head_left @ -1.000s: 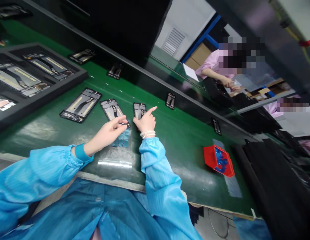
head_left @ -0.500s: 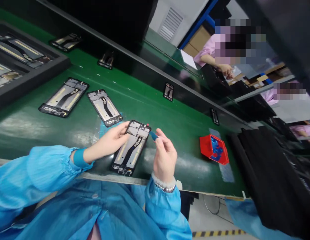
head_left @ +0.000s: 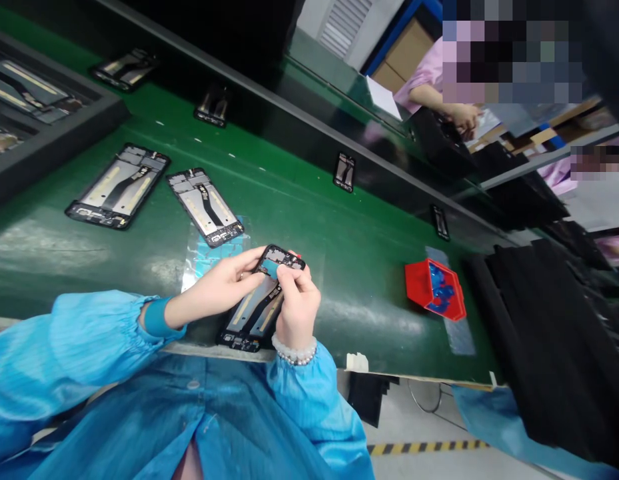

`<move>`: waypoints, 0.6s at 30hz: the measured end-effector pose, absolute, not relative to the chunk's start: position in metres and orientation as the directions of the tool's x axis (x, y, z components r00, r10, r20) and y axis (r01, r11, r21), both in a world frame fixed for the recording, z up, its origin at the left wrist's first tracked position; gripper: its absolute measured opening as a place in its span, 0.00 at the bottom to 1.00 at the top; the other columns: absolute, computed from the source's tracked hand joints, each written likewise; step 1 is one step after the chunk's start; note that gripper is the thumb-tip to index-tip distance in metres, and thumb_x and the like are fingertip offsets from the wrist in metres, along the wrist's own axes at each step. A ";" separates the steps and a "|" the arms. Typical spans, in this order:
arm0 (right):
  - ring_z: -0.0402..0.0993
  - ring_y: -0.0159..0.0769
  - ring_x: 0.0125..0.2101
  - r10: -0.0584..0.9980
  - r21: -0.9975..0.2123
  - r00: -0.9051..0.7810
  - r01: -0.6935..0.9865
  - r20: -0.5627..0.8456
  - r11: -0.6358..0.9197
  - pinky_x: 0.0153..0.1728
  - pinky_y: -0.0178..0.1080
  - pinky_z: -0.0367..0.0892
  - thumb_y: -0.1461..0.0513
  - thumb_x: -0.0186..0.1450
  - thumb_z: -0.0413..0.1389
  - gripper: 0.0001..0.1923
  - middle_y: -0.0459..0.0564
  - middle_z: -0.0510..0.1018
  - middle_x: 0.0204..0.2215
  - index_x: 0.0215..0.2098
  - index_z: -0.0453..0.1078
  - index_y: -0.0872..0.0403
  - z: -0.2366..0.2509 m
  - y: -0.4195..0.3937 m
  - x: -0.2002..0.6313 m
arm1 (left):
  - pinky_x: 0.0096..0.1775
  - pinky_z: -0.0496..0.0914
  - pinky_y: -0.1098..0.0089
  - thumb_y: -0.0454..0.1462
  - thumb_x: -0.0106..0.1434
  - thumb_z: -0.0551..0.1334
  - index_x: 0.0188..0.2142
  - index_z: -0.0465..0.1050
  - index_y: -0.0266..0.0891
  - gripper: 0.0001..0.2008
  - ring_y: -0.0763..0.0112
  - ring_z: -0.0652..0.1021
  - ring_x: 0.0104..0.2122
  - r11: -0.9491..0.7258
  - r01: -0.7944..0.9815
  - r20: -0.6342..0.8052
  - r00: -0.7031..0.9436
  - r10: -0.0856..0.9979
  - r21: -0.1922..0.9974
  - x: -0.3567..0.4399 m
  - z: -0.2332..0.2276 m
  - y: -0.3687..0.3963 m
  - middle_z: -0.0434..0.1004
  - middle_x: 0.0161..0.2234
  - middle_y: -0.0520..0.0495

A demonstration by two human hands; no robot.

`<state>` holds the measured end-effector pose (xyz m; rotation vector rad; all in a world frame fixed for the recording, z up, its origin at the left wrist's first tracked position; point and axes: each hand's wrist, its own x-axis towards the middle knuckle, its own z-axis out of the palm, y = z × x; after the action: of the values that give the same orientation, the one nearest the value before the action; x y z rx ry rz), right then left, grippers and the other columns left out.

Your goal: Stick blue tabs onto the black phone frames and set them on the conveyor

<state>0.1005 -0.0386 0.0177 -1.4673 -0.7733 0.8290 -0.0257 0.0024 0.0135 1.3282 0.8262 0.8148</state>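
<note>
An opened phone point(head_left: 249, 313), its grey plate and black flex cable showing, rests at the bench's front edge, tilted to the right. My left hand point(head_left: 229, 277) grips its upper left side, thumb on the top face. Over the phone's upper end, my right hand point(head_left: 298, 300) pinches a small blue sticker point(head_left: 270, 268), which lies against the grey upper part. My right fingers hide part of the phone's right side. Just beyond my left hand, a clear sheet with blue stickers point(head_left: 214, 257) lies on the bench, and a second opened phone point(head_left: 206, 207) overlaps its far edge.
Another opened phone point(head_left: 118, 187) lies left on the green bench point(head_left: 284, 193), near a black tray point(head_left: 64, 143) holding more. Several phones stand along the back ledge. A red bin point(head_left: 419, 283) with blue pieces sits right, beside black stacked material point(head_left: 544, 333). People in pink work beyond.
My right hand has moved left, bringing the blue sticker from beside the phone onto its upper part. My left hand keeps its hold. The view has shifted slightly.
</note>
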 end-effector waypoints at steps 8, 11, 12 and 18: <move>0.68 0.37 0.43 0.853 -0.999 0.521 -0.006 -0.033 -0.035 0.50 0.44 0.60 0.59 0.54 0.60 0.08 0.49 0.75 0.34 0.20 0.72 0.54 0.021 -0.039 0.098 | 0.54 0.68 0.60 0.42 0.59 0.62 0.55 0.67 0.38 0.25 0.56 0.72 0.55 0.057 -0.035 -0.035 0.467 0.884 0.998 -0.026 0.015 0.002 0.73 0.54 0.41; 0.68 0.37 0.41 0.852 -0.999 0.522 -0.005 -0.037 -0.040 0.49 0.43 0.61 0.59 0.54 0.60 0.08 0.48 0.75 0.33 0.20 0.72 0.54 0.021 -0.038 0.097 | 0.54 0.69 0.60 0.42 0.58 0.62 0.54 0.68 0.39 0.25 0.55 0.73 0.54 0.061 -0.019 -0.047 0.448 0.893 0.998 -0.025 0.014 0.001 0.73 0.54 0.42; 0.68 0.36 0.41 0.852 -0.999 0.522 -0.009 -0.041 -0.043 0.49 0.43 0.61 0.59 0.54 0.60 0.08 0.48 0.75 0.33 0.20 0.72 0.54 0.021 -0.038 0.097 | 0.54 0.69 0.61 0.42 0.58 0.62 0.54 0.69 0.39 0.24 0.55 0.73 0.53 0.064 -0.014 -0.051 0.444 0.895 0.998 -0.025 0.014 0.001 0.73 0.54 0.42; 0.69 0.35 0.39 0.856 -0.999 0.514 -0.026 -0.053 -0.046 0.48 0.42 0.62 0.59 0.54 0.60 0.09 0.48 0.74 0.33 0.19 0.71 0.54 0.023 -0.038 0.096 | 0.51 0.71 0.63 0.41 0.58 0.62 0.52 0.69 0.40 0.22 0.58 0.75 0.50 0.076 -0.039 -0.050 0.451 0.891 0.996 -0.026 0.018 0.000 0.77 0.49 0.43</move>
<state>0.0964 -0.0382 0.0226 -1.4449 -0.7682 0.8422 -0.0264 0.0001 0.0181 1.3080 0.8535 0.8427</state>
